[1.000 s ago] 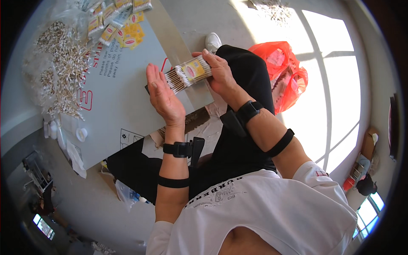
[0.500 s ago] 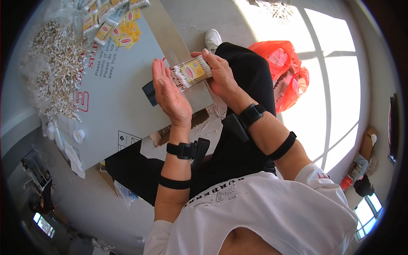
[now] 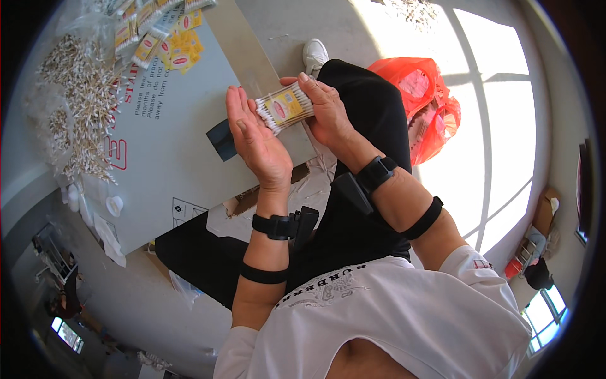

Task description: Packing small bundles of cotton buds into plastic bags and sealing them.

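The right hand's fingers grip one end of a flat swab bundle (image 3: 284, 110), thumb on top; the left hand (image 3: 264, 144) is spread flat, palm facing the bundle's other end, and whether its fingertips touch the cotton tips we cannot tell. We place the bundle above the near right corner of the table (image 3: 158, 177), with the right hand (image 3: 329, 115) out past the right edge.

As we judge it, the weak point is that one-sided hold: if the thumb eased, sticks could slide lengthwise or fan out, and being so near the edge they might drop to the floor. An uneven press from the left palm could skew the row or crush the tips.

We see thin, straight, tan sticks, fluffy white ends and a smooth yellow card (image 3: 285, 104) on top. Left of the hands lies a dark flat piece (image 3: 221, 140). Toward the far edge sit glossy yellow cards (image 3: 183, 54) and more bundles (image 3: 145, 49); along the left side, loose swabs (image 3: 82, 104) make a bristly heap among crumpled clear plastic.
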The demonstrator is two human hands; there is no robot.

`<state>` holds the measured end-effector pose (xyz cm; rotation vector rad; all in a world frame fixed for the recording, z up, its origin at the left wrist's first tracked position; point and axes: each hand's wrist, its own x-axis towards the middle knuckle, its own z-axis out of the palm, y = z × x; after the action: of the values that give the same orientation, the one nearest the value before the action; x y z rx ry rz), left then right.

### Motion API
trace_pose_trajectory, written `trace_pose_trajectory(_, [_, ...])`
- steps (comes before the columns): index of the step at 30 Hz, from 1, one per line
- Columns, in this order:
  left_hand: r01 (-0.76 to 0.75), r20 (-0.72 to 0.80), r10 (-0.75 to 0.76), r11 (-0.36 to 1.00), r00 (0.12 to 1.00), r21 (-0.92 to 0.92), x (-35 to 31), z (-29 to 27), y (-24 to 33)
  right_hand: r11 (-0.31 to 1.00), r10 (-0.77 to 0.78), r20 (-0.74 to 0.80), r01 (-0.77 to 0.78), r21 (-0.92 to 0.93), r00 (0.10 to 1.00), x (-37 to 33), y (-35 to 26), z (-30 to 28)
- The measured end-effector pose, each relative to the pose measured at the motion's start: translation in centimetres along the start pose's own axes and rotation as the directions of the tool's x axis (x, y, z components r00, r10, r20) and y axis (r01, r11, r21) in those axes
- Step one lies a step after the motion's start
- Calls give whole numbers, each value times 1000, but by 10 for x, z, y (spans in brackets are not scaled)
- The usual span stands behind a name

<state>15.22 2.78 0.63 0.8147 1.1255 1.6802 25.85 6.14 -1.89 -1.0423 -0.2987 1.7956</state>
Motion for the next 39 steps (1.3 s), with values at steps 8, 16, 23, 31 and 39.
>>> trace_pose_trajectory(8, [-128, 125, 94, 945, 988, 302, -1, -2, -4, 1000, -13, -7, 14, 19, 1000, -3, -1, 6])
trace_pose_trajectory(16, [-66, 27, 63, 993, 998, 97, 4, -3, 2, 969, 77, -95, -52, 240, 992, -6, -13, -1])
trace_pose_trajectory(23, [-67, 106, 53, 988, 993, 138, 8, 1, 1, 998, -63, -103, 61, -29, 993, -7, -16, -16])
trace_pose_trajectory(31, [-40, 128, 3, 959, 992, 281, 8, -3, 3, 987, -49, -89, 34, -158, 995, -10, -23, -21])
trace_pose_trajectory(39, [-77, 143, 42, 965, 989, 249, 7, -1, 2, 1000, 6, -138, -3, 24, 990, 0, -17, -23])
